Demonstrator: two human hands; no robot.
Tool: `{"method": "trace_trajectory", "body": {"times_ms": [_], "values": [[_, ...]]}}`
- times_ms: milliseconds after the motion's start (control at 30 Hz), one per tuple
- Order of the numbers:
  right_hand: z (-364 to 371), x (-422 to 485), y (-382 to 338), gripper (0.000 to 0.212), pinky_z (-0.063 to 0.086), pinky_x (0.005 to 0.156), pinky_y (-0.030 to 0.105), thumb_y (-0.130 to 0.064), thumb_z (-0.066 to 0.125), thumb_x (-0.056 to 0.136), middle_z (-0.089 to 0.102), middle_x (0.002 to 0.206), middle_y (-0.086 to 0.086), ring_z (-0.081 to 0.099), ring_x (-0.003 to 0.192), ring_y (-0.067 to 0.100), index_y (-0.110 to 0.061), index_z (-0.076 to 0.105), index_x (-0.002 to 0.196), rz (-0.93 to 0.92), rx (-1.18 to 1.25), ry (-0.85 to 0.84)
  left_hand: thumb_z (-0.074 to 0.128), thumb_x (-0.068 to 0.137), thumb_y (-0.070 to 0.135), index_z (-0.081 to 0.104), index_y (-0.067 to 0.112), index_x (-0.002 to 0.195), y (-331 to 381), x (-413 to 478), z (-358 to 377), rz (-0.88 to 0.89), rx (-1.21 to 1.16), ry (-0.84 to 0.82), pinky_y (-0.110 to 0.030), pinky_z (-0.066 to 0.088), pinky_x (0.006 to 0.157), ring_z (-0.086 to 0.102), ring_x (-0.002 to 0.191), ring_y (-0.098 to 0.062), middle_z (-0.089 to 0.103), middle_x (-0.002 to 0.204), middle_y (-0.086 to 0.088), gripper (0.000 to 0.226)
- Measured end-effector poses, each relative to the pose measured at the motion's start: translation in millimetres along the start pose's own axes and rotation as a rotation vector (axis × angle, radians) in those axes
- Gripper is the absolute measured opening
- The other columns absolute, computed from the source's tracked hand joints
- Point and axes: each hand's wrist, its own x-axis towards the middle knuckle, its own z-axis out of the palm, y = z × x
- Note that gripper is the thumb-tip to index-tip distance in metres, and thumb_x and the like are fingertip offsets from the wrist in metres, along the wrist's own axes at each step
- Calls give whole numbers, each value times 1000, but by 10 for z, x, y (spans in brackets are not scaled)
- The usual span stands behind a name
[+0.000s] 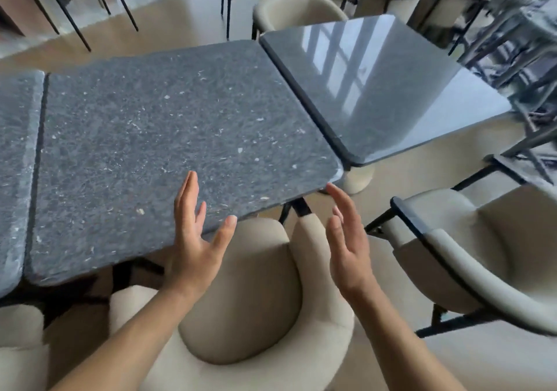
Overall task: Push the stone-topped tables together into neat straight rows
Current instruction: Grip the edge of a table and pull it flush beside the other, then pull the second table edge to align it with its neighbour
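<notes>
Three stone-topped counters are seen in the head view: middle counter (pixel 168 149), left counter (pixel 15 164) just beside it, right counter (pixel 382 89) skewed, its near corner meeting the middle one. Left hand (pixel 193 240) and right hand (pixel 349 246) are held above a cream chair (pixel 241 300), fingers spread, grasping nothing.

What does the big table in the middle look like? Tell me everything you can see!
The middle table has a square, dark grey stone top speckled with pale flecks, with rounded corners. It sits level, with only a thin seam between it and the left table and the shiny right table, whose near edge sits farther back. Black legs show underneath. A cream chair is tucked at its near edge. The left hand hovers open there; whether it touches is unclear.
</notes>
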Motion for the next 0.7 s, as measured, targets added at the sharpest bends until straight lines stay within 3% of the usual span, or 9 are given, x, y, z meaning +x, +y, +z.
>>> {"method": "trace_trajectory", "body": {"times_ms": [100, 200, 267, 333, 433, 500, 600, 700], "values": [[-1104, -118, -9, 87, 35, 119, 16, -87, 35, 95, 52, 158, -16, 44, 146, -10, -26, 48, 156, -3, -16, 62, 66, 89, 39, 24, 47, 156, 410, -210, 952, 27, -45, -38, -42, 27, 132, 21, 164, -5, 22, 175, 7, 79], [-2019, -140, -71, 89, 42, 121, 35, -88, 39, 93, 55, 153, -27, 47, 146, -5, -25, 48, 156, 10, 30, 124, 67, 88, 41, 24, 45, 156, 750, -286, 1740, 26, -86, -83, -41, 26, 133, 23, 162, 1, 25, 171, 16, 80], [-2517, -101, -109, 88, 43, 117, 25, -85, 37, 96, 58, 143, -37, 49, 139, -15, -22, 49, 155, -28, 7, 160, 67, 88, 41, 25, 43, 156, 917, -292, 2170, 41, -96, -115, -40, 26, 133, 23, 162, 1, 26, 169, 19, 80], [-2895, -39, -79, 79, 41, 108, 11, -74, 38, 102, 63, 139, -27, 52, 130, -20, -17, 50, 155, -46, -14, 180, 66, 88, 41, 25, 43, 156, 1012, -265, 2518, 56, -87, -137, -41, 26, 133, 23, 163, -3, 26, 169, 19, 79], [-3240, 93, 29, 63, 41, 108, 10, -58, 40, 102, 67, 139, -15, 57, 123, -11, -23, 51, 154, -28, 2, 165, 65, 89, 42, 26, 46, 155, 1024, -170, 2909, 63, -94, -140, -40, 28, 132, 24, 163, -5, 27, 168, 24, 77], [-3372, 224, 127, 65, 41, 112, 14, -64, 41, 100, 62, 147, -20, 54, 129, -15, -28, 51, 153, -10, 19, 149, 66, 90, 42, 26, 46, 155, 962, -114, 3129, 67, -93, -123, -39, 29, 131, 25, 162, -2, 27, 167, 27, 76], [-3479, 486, 265, 83, 38, 118, 18, -84, 38, 96, 56, 156, -16, 47, 144, -9, -26, 51, 154, -38, 18, 120, 66, 91, 42, 27, 47, 155, 851, -8, 3420, 54, -98, -90, -35, 30, 129, 25, 161, 2, 27, 168, 26, 76], [-3580, 844, 425, 72, 37, 122, 28, -86, 41, 94, 57, 157, -13, 47, 148, -1, -40, 50, 149, -26, 57, 77, 67, 91, 42, 27, 45, 156, 733, 180, 3689, 31, -96, -47, -35, 30, 129, 26, 160, 2, 27, 167, 27, 76]]}}
